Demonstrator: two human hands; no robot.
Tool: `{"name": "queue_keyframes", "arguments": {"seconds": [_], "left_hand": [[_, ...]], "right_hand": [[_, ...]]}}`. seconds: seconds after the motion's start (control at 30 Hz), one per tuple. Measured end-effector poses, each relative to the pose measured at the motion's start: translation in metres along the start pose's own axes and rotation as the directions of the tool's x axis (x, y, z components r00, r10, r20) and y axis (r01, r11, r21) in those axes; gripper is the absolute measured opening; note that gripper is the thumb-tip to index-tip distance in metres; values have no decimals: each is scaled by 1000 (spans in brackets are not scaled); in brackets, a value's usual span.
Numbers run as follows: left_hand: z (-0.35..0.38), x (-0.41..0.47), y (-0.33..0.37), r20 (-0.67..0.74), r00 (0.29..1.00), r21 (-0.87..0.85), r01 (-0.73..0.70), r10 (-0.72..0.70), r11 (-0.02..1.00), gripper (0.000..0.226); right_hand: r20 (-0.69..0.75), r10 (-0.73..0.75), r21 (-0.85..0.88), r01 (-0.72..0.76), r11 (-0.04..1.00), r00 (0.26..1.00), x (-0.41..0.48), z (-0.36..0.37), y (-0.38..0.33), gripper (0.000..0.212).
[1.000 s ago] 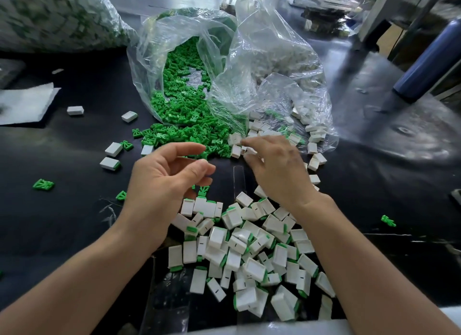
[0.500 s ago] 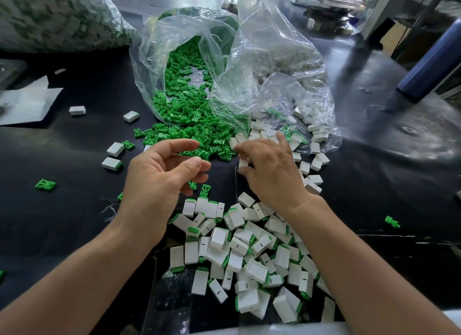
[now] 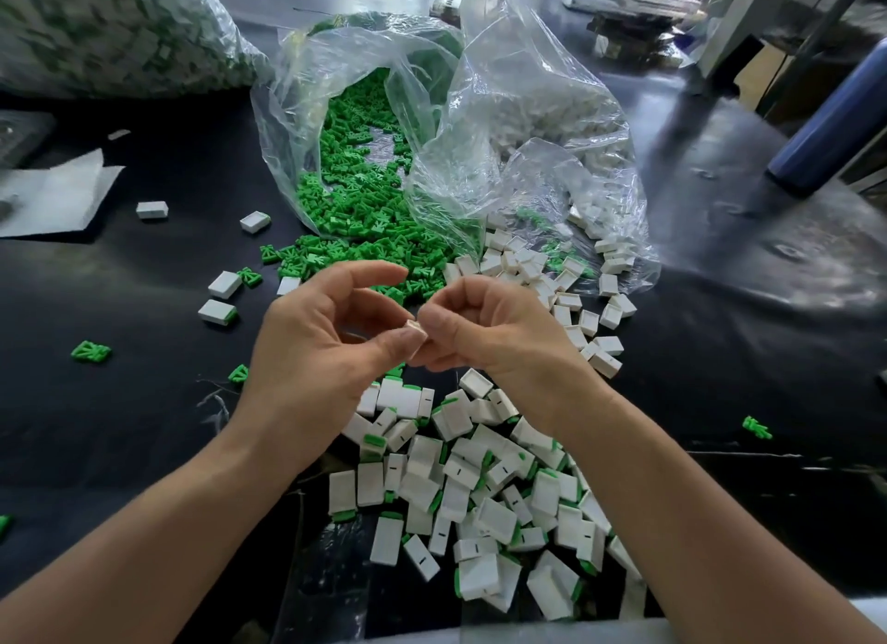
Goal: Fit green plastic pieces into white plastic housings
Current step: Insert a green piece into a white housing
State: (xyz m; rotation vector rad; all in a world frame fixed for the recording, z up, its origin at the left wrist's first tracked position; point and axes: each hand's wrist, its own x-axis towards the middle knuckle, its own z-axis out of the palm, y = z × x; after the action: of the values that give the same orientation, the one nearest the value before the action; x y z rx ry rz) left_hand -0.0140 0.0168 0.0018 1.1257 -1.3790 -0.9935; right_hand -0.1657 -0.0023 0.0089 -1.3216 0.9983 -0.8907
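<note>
My two hands meet above the black table. My right hand (image 3: 485, 331) pinches a white housing (image 3: 414, 327), of which only a corner shows between the fingertips. My left hand (image 3: 326, 336) touches that same housing with its thumb; whether it also holds a green piece is hidden. Behind the hands, green pieces (image 3: 355, 211) spill from a clear bag (image 3: 297, 115). Empty white housings (image 3: 566, 288) spill from a second clear bag (image 3: 552, 130) to the right. A heap of fitted housings with green ends (image 3: 480, 480) lies below my hands.
Stray housings (image 3: 218, 310) and green pieces (image 3: 91, 351) lie on the left of the table. White paper (image 3: 53, 197) is at far left, a large filled bag (image 3: 110, 29) at back left, and a blue cylinder (image 3: 835, 120) at right. Another green piece (image 3: 757, 427) lies at right.
My right hand came back from the loose housings near the bag with a white housing. Both hands drew together at the middle, and the left thumb closed onto the housing.
</note>
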Motion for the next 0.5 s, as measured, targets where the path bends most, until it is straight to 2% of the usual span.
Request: {"name": "queue_keyframes", "arguments": {"seconds": [0.03, 0.07, 0.13, 0.17, 0.27, 0.37, 0.43, 0.5], "left_hand": [[-1, 1, -1, -27, 1000, -18, -3, 2, 1000, 37], [-2, 2, -1, -63, 998, -42, -3, 0, 999, 36], [-5, 5, -1, -131, 991, -96, 3, -16, 995, 34], [-6, 6, 0, -155, 987, -131, 11, -32, 991, 33], [-6, 7, 0, -186, 978, -238, 45, -91, 970, 31], [-2, 6, -1, -161, 983, -242, 52, -93, 969, 32], [0, 5, -2, -135, 987, -246, 57, -92, 968, 34], [0, 4, -4, -114, 989, -241, 63, -92, 969, 35]], "right_hand": [[-20, -22, -64, 21, 998, 1000, 0, 1, 1, 6], [-51, -77, -212, 64, 975, 996, 1, 0, 3, 7], [-39, -224, -593, 157, 790, 974, 3, 0, 8, 13], [11, -252, -705, 186, 684, 968, 4, 2, 11, 16], [194, -212, -824, 276, 495, 958, 6, 6, 15, 28], [280, -132, -889, 309, 337, 951, 9, 7, 16, 41], [284, -104, -906, 302, 297, 953, 9, 7, 14, 40], [270, -109, -909, 290, 300, 957, 8, 6, 13, 34]]}}
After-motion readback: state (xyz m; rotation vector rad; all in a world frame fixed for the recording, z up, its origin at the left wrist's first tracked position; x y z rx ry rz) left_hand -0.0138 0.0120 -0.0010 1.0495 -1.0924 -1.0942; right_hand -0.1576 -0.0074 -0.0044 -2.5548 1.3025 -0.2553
